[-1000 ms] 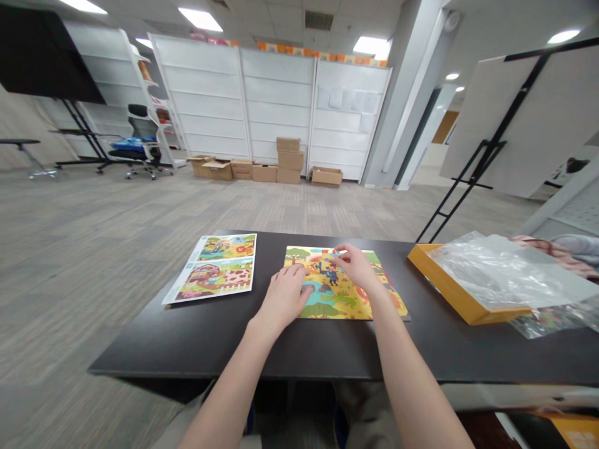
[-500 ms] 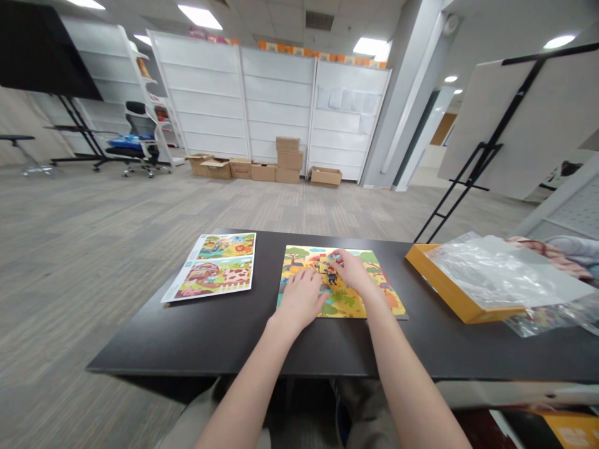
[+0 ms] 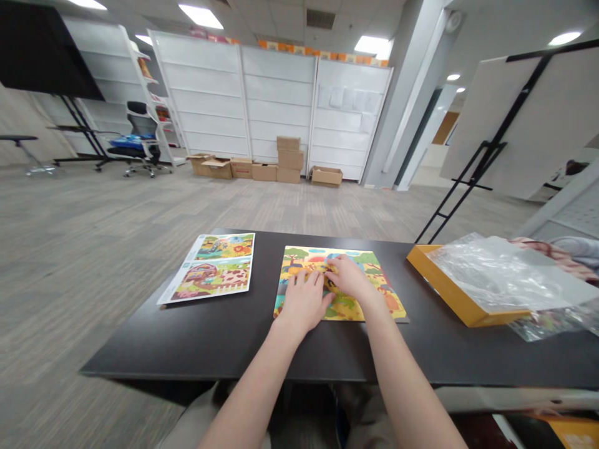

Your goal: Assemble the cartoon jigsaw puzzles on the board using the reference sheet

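Puzzle (image 3: 349,307) lies flat on the dark table (image 3: 215,343), straight ahead at twelve o'clock from the person, both hands over it. The left hand (image 3: 305,302) rests on its eight o'clock side, fingers extended toward twelve and slightly parted, thumb out toward two; it seems to grip nothing. The right hand (image 3: 350,277) sits just past the middle toward two o'clock, its fingers bent and their tips close to the left fingertips. Whether they pinch a piece, I cannot tell.

It looks like thin printed card: light, fairly stiff, probably a little slick on the face. Joined pieces would likely part or buckle if lifted by one corner, so the sound hold is flat palms at three and nine o'clock, or support from beneath. A single piece is best pinched by its rim.

At nine o'clock lies a printed sheet (image 3: 219,268); at three, a yellow box (image 3: 449,293) with clear plastic (image 3: 491,274) on it.
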Demonstrator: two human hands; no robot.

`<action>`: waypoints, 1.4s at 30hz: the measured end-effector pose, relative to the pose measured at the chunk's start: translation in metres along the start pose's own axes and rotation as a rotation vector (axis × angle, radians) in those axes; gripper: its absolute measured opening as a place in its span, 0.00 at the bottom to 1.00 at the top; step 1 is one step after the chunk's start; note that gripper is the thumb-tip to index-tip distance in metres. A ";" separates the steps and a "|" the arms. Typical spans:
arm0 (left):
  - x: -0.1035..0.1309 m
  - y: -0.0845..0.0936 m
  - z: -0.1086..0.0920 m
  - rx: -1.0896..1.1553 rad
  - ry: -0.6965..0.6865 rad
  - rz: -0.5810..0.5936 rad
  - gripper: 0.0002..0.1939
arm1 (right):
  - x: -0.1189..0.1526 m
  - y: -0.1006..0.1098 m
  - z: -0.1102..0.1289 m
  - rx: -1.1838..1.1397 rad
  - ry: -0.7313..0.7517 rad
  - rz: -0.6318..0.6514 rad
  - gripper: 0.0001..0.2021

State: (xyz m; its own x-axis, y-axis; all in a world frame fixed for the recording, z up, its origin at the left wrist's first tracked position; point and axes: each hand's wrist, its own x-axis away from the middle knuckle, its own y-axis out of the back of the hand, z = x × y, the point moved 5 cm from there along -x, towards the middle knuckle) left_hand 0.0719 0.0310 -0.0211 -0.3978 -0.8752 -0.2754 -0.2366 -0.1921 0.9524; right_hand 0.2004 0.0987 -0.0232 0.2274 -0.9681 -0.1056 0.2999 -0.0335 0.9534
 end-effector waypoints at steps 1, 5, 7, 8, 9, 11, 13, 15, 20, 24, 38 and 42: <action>0.000 0.000 0.000 -0.001 0.001 -0.003 0.23 | 0.000 0.001 0.000 0.003 0.007 0.006 0.12; 0.000 -0.002 0.000 -0.014 0.010 -0.002 0.25 | 0.002 0.002 0.001 0.051 0.051 0.036 0.11; 0.000 -0.001 -0.001 -0.021 0.013 0.012 0.26 | 0.004 0.001 0.003 0.081 0.072 0.049 0.12; -0.001 -0.001 -0.001 -0.024 0.013 0.020 0.26 | 0.004 0.001 0.003 0.091 0.075 0.049 0.13; -0.001 0.000 -0.001 -0.025 0.013 0.028 0.26 | 0.005 0.001 0.004 0.097 0.072 0.044 0.13; -0.002 0.001 -0.001 -0.026 0.015 0.041 0.26 | 0.006 0.002 0.005 0.094 0.062 0.023 0.13; -0.003 0.002 -0.001 -0.020 0.017 0.047 0.26 | 0.007 0.003 0.007 0.085 0.049 0.010 0.13; -0.003 0.001 -0.001 -0.009 0.018 0.046 0.26 | 0.007 0.003 0.009 0.082 0.044 0.010 0.15; -0.005 -0.003 0.000 0.014 0.024 0.027 0.25 | 0.008 0.001 0.015 0.045 0.071 0.002 0.16; -0.004 -0.002 0.007 0.062 0.036 0.050 0.27 | 0.013 0.005 0.007 -0.031 0.070 -0.024 0.13; 0.032 0.025 0.080 0.290 0.258 0.198 0.39 | 0.102 0.060 -0.108 -0.177 -0.426 0.092 0.30; 0.045 0.025 0.086 0.466 0.246 0.222 0.46 | 0.102 0.054 -0.094 -0.150 -0.388 0.162 0.42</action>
State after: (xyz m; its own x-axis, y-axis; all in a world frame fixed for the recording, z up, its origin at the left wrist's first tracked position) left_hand -0.0278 0.0248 -0.0207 -0.2774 -0.9606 0.0165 -0.5589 0.1754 0.8105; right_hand 0.3273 0.0212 -0.0087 -0.0734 -0.9803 0.1832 0.4267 0.1352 0.8942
